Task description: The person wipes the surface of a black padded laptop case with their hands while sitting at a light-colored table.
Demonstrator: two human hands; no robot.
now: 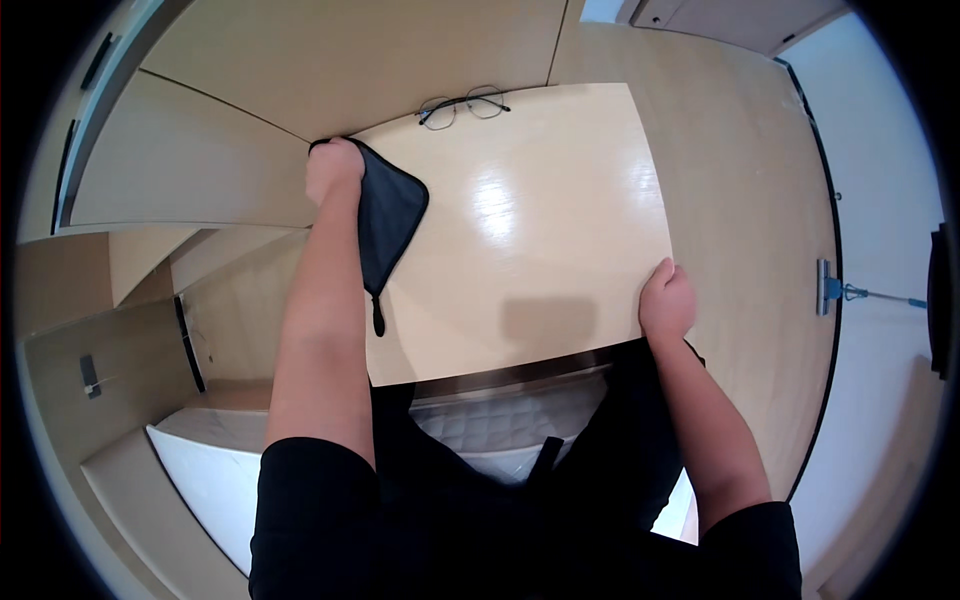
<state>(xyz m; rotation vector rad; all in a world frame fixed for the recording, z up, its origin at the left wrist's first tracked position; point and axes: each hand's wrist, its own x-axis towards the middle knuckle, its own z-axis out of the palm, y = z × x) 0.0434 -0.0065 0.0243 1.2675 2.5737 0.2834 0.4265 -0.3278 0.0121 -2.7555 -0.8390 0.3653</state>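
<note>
In front of me is a small table (540,215) with a pale wood-look top. At its far left corner my left hand (333,172) is closed on a dark grey cloth (392,205) with black edging. The cloth drapes over the left part of the top, and its hanging loop points toward me. My right hand (668,305) grips the right edge close to the near corner, its fingers partly hidden beneath the edge. A pair of thin-framed eyeglasses (465,107) lies along the far edge.
Wooden cabinet fronts (350,60) stand just beyond the table and to the left. A mop (828,287) with a blue joint is by the right wall. Behind my legs is a bed with a quilted light cover (500,415). Wood-look flooring (740,180) extends to the right.
</note>
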